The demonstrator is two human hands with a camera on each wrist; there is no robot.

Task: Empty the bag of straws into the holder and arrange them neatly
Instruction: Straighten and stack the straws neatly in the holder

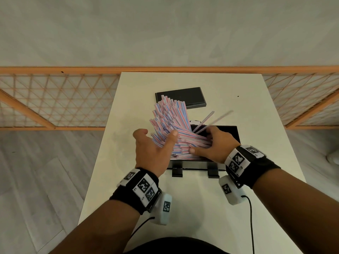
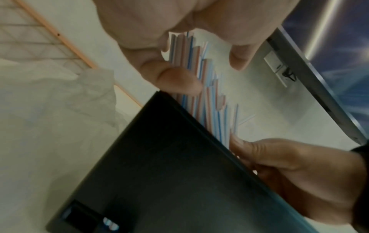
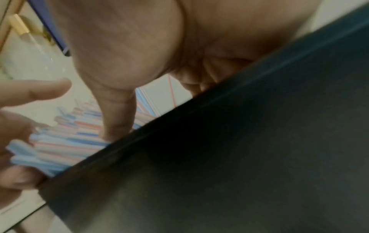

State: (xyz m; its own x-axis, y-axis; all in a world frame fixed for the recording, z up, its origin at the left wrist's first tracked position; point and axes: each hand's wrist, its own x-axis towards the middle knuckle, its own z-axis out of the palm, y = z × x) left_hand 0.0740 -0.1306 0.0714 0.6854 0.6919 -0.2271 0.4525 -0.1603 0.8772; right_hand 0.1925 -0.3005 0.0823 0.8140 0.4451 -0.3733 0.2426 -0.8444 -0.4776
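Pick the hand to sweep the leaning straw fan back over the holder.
Left, probably. The left hand rests open against the straws, on the side they lean toward; the right hand grips their base in the holder.

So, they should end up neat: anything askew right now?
Yes. The straws fan out leftward from the holder with uneven tips, and two loose straws stick out to the right, apart from the bunch.
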